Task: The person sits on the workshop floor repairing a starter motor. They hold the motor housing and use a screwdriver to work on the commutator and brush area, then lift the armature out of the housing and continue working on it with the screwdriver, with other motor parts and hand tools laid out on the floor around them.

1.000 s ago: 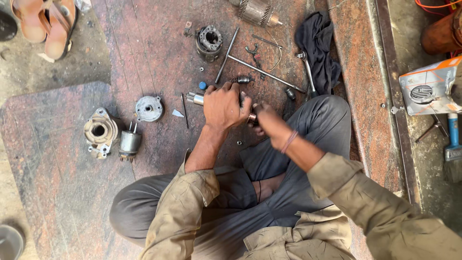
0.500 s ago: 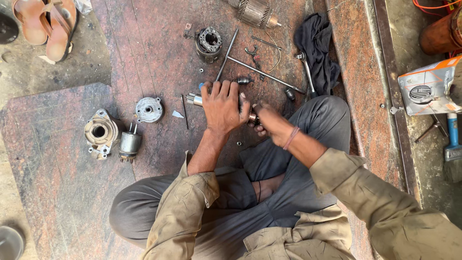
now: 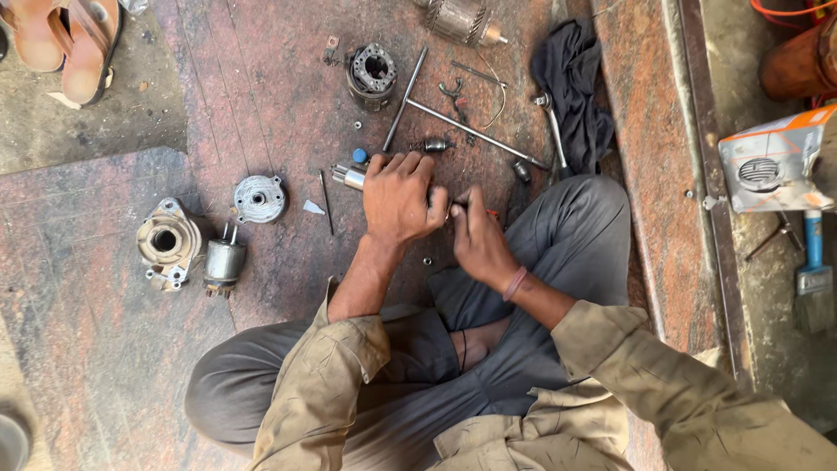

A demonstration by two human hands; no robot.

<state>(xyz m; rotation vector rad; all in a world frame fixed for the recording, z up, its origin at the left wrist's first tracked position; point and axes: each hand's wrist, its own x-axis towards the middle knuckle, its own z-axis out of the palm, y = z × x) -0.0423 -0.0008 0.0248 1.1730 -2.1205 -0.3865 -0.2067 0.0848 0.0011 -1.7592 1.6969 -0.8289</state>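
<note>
I sit cross-legged on a stone floor. My left hand (image 3: 398, 197) is closed over a small metal cylindrical part (image 3: 350, 177), whose silver end sticks out to the left. Touching it from the right, my right hand (image 3: 478, 241) pinches a thin dark tool (image 3: 472, 209) against that part. A pink band is on my right wrist. What lies between the two hands is hidden by the fingers.
Ahead lie a T-handle wrench (image 3: 456, 121), a round motor housing (image 3: 371, 74), an armature (image 3: 460, 19), a spanner (image 3: 553, 129) and a dark cloth (image 3: 573, 83). Left are an end cap (image 3: 259, 199), a nose housing (image 3: 166, 242) and a solenoid (image 3: 224, 262). Sandals (image 3: 63, 45), a box (image 3: 774, 162) and a brush (image 3: 813, 270) lie at the edges.
Both hands have stayed over the same spot. My left hand's fingers have curled a little closer around the part, and my right hand has pressed in against it.
</note>
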